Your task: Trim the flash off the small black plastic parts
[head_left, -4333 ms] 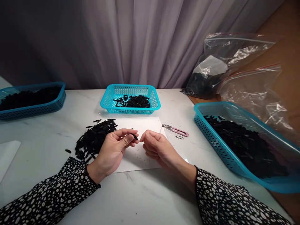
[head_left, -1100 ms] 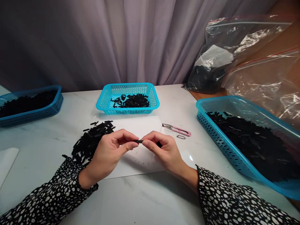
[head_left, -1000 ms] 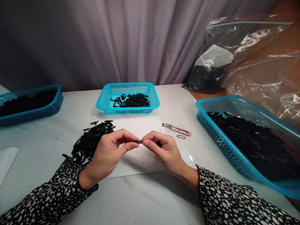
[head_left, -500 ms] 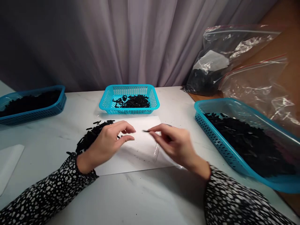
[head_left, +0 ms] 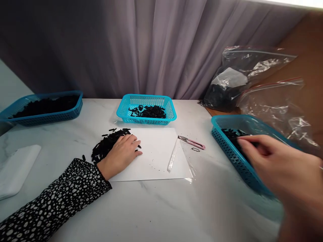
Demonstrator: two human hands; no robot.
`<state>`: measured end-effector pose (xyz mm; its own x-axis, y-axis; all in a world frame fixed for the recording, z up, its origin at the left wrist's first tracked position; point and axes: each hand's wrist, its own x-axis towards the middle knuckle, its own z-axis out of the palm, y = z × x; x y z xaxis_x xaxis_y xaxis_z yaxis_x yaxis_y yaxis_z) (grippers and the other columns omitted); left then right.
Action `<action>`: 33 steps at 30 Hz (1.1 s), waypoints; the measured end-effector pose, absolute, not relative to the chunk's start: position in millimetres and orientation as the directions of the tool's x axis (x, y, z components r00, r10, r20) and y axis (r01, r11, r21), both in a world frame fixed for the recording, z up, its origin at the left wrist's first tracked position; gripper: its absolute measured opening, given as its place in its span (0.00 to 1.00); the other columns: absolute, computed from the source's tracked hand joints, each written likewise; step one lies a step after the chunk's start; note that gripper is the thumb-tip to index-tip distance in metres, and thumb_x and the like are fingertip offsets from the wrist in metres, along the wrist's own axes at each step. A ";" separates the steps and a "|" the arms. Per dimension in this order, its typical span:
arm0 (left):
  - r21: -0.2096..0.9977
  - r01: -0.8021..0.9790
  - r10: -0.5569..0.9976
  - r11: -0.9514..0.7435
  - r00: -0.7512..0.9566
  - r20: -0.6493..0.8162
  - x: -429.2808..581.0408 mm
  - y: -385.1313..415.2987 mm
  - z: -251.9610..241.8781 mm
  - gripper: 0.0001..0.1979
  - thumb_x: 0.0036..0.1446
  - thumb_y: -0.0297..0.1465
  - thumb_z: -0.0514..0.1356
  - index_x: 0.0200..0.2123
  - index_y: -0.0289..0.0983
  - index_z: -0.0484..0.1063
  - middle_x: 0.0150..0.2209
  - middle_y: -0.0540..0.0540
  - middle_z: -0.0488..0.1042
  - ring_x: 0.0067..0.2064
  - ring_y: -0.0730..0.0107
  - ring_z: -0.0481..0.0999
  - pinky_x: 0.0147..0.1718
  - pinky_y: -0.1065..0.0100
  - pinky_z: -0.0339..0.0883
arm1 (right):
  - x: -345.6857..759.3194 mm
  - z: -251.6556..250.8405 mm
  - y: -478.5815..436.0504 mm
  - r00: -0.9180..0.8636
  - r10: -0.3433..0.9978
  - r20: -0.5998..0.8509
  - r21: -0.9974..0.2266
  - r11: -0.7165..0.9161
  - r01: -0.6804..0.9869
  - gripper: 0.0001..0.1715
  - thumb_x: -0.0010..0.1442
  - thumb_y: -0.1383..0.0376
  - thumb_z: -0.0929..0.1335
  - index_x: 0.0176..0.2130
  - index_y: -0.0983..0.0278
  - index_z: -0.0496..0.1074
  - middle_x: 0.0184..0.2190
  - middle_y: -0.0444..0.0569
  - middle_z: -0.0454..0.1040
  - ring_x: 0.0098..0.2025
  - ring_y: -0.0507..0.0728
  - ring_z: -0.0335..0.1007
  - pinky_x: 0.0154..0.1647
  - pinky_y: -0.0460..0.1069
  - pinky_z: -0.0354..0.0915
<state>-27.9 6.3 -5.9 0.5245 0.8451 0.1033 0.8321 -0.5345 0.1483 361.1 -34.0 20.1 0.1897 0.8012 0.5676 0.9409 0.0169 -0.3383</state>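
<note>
My left hand (head_left: 124,155) rests palm down on the white paper (head_left: 153,151), against the right side of a pile of small black strips (head_left: 104,145). Its fingers are loosely stretched, with a strip near the fingertips. My right hand (head_left: 280,164), blurred by motion, is over the near side of the right blue basket (head_left: 218,134). Thumb and forefinger are pinched together there; whether a strip is between them I cannot make out. Black strips (head_left: 233,133) lie in that basket, partly hidden behind the hand.
A turquoise basket (head_left: 121,112) with some black pieces stands at the back middle. Another full basket (head_left: 78,109) is at left. Pink thread snips (head_left: 195,143) and a small dark loop (head_left: 195,149) lie beside the paper. Clear zip bags (head_left: 262,64) stand at right.
My right hand has moved right, from above the paper to the right basket. The dark strip it held is no longer visible. My left hand has lowered onto the paper by the pile.
</note>
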 end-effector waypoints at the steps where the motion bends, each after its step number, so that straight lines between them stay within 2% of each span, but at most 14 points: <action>1: 0.115 0.841 0.847 -0.529 0.515 0.131 -26.0 5.9 -9.6 0.09 0.64 0.30 0.56 0.42 0.35 0.76 0.45 0.39 0.76 0.50 0.52 0.72 0.49 0.53 0.63 | 333.2 26.0 -31.1 0.112 0.829 0.548 -0.342 0.099 0.935 0.23 0.60 0.45 0.67 0.32 0.60 0.78 0.13 0.45 0.66 0.12 0.52 0.59 0.17 0.50 0.50; 3: 0.072 0.843 0.838 -0.533 0.515 0.180 -23.6 5.6 -13.7 0.10 0.65 0.25 0.53 0.37 0.35 0.76 0.41 0.40 0.77 0.46 0.54 0.73 0.46 0.54 0.64 | 280.8 30.5 -23.5 -0.072 0.851 0.519 -0.371 0.301 0.879 0.22 0.65 0.49 0.64 0.35 0.61 0.78 0.15 0.44 0.66 0.14 0.52 0.57 0.19 0.49 0.53; 5: 0.095 0.833 0.827 -0.544 0.514 0.230 -21.4 5.4 -12.6 0.12 0.64 0.23 0.53 0.33 0.36 0.75 0.38 0.40 0.77 0.43 0.55 0.73 0.45 0.55 0.64 | 239.7 23.9 -14.6 -0.237 0.844 0.480 -0.412 0.456 0.789 0.18 0.66 0.55 0.64 0.37 0.62 0.78 0.15 0.42 0.66 0.15 0.51 0.56 0.20 0.48 0.53; 7: 0.235 0.804 0.830 -0.547 0.484 0.276 -17.6 4.4 -6.3 0.09 0.63 0.23 0.55 0.33 0.36 0.75 0.37 0.41 0.78 0.41 0.57 0.74 0.43 0.57 0.65 | 211.9 9.9 -6.1 -0.319 0.822 0.472 -0.470 0.540 0.698 0.15 0.67 0.60 0.64 0.41 0.63 0.78 0.15 0.41 0.67 0.15 0.51 0.57 0.21 0.47 0.54; 9: 0.473 0.726 0.867 -0.499 0.419 0.271 -12.0 1.4 3.3 0.07 0.62 0.25 0.57 0.34 0.36 0.75 0.36 0.43 0.79 0.37 0.62 0.75 0.38 0.63 0.67 | 195.4 -5.4 -0.3 -0.353 0.793 0.497 -0.542 0.601 0.587 0.14 0.66 0.62 0.65 0.45 0.64 0.78 0.17 0.41 0.70 0.17 0.51 0.59 0.21 0.47 0.55; 11: 0.674 0.650 0.929 -0.350 0.335 0.160 -6.3 -2.8 13.1 0.08 0.62 0.28 0.56 0.34 0.37 0.75 0.29 0.48 0.77 0.29 0.69 0.72 0.28 0.68 0.63 | 187.6 -16.7 1.9 -0.351 0.775 0.525 -0.607 0.631 0.483 0.13 0.66 0.63 0.66 0.45 0.64 0.78 0.19 0.43 0.73 0.18 0.51 0.60 0.21 0.47 0.57; 14: 0.813 0.534 0.949 -0.232 0.308 0.068 -0.6 -7.7 22.8 0.08 0.61 0.31 0.58 0.34 0.37 0.76 0.27 0.50 0.78 0.30 0.70 0.74 0.30 0.69 0.65 | 186.5 -22.7 0.5 -0.283 0.774 0.566 -0.676 0.632 0.379 0.11 0.66 0.64 0.67 0.41 0.61 0.80 0.24 0.46 0.78 0.18 0.50 0.60 0.21 0.47 0.59; 16: 0.858 0.472 0.946 -0.202 0.319 0.047 1.3 -8.6 24.5 0.08 0.60 0.32 0.59 0.33 0.37 0.77 0.29 0.49 0.79 0.32 0.69 0.76 0.33 0.68 0.67 | 189.1 -21.6 -1.2 -0.229 0.787 0.573 -0.713 0.616 0.335 0.10 0.64 0.65 0.68 0.39 0.61 0.80 0.27 0.47 0.80 0.18 0.50 0.59 0.21 0.48 0.59; 18: 0.890 0.420 0.944 -0.179 0.327 0.036 3.0 -8.3 23.6 0.08 0.61 0.33 0.59 0.34 0.37 0.77 0.31 0.48 0.80 0.34 0.67 0.78 0.35 0.67 0.69 | 191.9 -19.5 -2.5 -0.193 0.808 0.557 -0.752 0.590 0.295 0.08 0.62 0.66 0.69 0.37 0.61 0.81 0.24 0.46 0.78 0.18 0.50 0.56 0.20 0.47 0.57; 21: 0.943 0.309 0.950 -0.120 0.311 0.019 6.3 -8.0 20.7 0.07 0.60 0.33 0.61 0.37 0.37 0.78 0.33 0.46 0.81 0.37 0.66 0.80 0.38 0.65 0.72 | 194.3 -18.3 -3.8 -0.146 0.858 0.492 -0.819 0.513 0.257 0.07 0.60 0.65 0.70 0.35 0.62 0.80 0.15 0.39 0.65 0.17 0.49 0.50 0.19 0.47 0.52; 24: 0.978 0.194 0.960 -0.072 0.279 0.016 9.6 -8.8 19.0 0.08 0.56 0.33 0.65 0.39 0.37 0.78 0.37 0.45 0.82 0.40 0.64 0.81 0.42 0.64 0.75 | 194.9 -19.0 -5.1 -0.099 0.907 0.410 -0.880 0.422 0.217 0.08 0.60 0.63 0.70 0.34 0.63 0.80 0.14 0.36 0.55 0.18 0.49 0.46 0.18 0.47 0.48; 27: 0.989 0.140 0.967 -0.049 0.254 0.012 11.4 -9.3 18.9 0.07 0.56 0.32 0.67 0.38 0.37 0.78 0.37 0.46 0.82 0.41 0.64 0.81 0.43 0.64 0.75 | 195.0 -19.1 -6.2 -0.086 0.925 0.369 -0.910 0.379 0.169 0.08 0.59 0.62 0.70 0.33 0.63 0.79 0.15 0.36 0.53 0.18 0.49 0.45 0.19 0.47 0.47; 33: 0.995 0.094 0.968 -0.013 0.249 -0.011 12.1 -9.2 21.7 0.05 0.56 0.31 0.67 0.36 0.37 0.77 0.34 0.48 0.81 0.38 0.68 0.81 0.40 0.67 0.76 | 195.7 -17.2 -8.4 -0.109 0.932 0.347 -0.928 0.358 0.106 0.06 0.59 0.64 0.70 0.33 0.63 0.78 0.15 0.35 0.53 0.18 0.49 0.46 0.20 0.47 0.47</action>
